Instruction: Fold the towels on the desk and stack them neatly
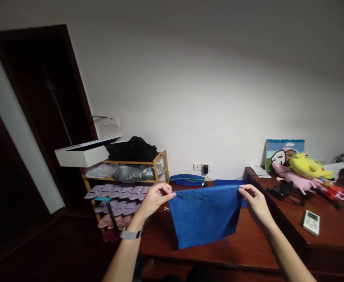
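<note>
A blue cloth [205, 217] hangs spread out between my two hands, in front of a reddish-brown wooden table. My left hand [157, 197] pinches its upper left corner between thumb and fingers, and a metal-band watch sits on that wrist. At the upper right corner, my right hand [254, 201] grips the cloth the same way. Dark smudges show near the cloth's top edge. Its lower edge hangs free above the table. Behind it, partly covered, lie more blue fabric pieces [187, 179] against the wall.
Left stands a wooden shoe rack [160, 170] with purple and pink slippers, a black bag [133, 149] and a white box [83, 156] on top. On the higher surface at right are plush toys [307, 166], a remote control [311, 222] and cables. A plug [205, 169] sits in the wall socket.
</note>
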`<state>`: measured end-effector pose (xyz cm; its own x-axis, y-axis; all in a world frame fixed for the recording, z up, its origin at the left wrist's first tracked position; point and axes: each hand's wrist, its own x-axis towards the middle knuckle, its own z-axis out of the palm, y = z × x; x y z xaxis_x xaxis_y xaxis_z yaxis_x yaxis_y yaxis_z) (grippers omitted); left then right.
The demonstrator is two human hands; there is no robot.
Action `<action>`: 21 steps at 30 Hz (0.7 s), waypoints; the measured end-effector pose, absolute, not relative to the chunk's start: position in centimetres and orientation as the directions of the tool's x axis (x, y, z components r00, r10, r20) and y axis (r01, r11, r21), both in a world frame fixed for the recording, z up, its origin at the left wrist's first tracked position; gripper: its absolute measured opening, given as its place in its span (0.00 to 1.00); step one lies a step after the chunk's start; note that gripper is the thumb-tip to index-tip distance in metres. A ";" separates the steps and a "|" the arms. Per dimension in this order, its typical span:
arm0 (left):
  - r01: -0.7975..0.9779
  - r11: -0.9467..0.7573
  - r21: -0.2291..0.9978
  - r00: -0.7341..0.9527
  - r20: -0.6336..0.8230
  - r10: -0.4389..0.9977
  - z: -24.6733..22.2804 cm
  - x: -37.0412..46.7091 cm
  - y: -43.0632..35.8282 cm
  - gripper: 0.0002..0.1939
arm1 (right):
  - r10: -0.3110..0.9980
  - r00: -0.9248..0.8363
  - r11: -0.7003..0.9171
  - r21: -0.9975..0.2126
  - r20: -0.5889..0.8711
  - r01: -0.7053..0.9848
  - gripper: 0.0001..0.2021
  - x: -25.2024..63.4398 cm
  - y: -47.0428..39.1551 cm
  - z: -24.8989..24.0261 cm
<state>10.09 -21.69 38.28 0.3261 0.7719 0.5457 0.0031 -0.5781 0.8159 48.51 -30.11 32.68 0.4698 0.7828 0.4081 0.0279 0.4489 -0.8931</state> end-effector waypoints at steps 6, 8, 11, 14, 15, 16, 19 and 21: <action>-0.012 -0.601 0.799 0.330 0.571 0.752 38.3 9.6 -21.4 0.21 | 0.794 0.429 0.442 -0.893 0.431 0.081 0.27 48.7 -30.7 33.3; 0.021 -0.605 0.796 0.325 0.567 0.757 38.4 9.4 -21.3 0.19 | 0.816 0.359 0.424 -0.891 0.453 0.161 0.26 48.8 -31.2 33.7; 0.156 -0.616 0.773 0.343 0.542 0.767 39.0 9.1 -21.5 0.16 | 0.821 0.290 0.421 -0.864 0.492 0.276 0.22 48.9 -31.9 34.2; 0.342 -0.683 0.646 0.395 0.560 0.728 39.7 8.9 -22.0 0.12 | 0.828 0.269 0.407 -0.857 0.492 0.317 0.21 48.7 -32.4 34.5; 0.382 -0.704 0.598 0.415 0.570 0.709 40.0 8.8 -22.3 0.10 | 0.831 0.263 0.403 -0.857 0.489 0.321 0.21 48.6 -32.6 34.5; 0.406 -0.719 0.564 0.430 0.576 0.695 40.1 8.7 -22.5 0.10 | 0.832 0.260 0.401 -0.856 0.489 0.325 0.20 48.5 -32.8 34.6; 0.422 -0.716 0.555 0.448 0.559 0.697 40.4 8.5 -23.2 0.10 | 0.825 0.264 0.402 -0.846 0.501 0.350 0.20 48.4 -33.3 34.7; 0.432 -0.691 0.580 0.469 0.509 0.721 40.3 8.4 -23.5 0.09 | 0.820 0.261 0.400 -0.836 0.509 0.375 0.19 48.4 -33.6 34.7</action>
<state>8.43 -23.48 40.30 0.4695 0.7212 0.5093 0.4317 -0.6907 0.5801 48.38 -33.58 34.70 0.2606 0.8202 0.5093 0.3750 0.4001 -0.8362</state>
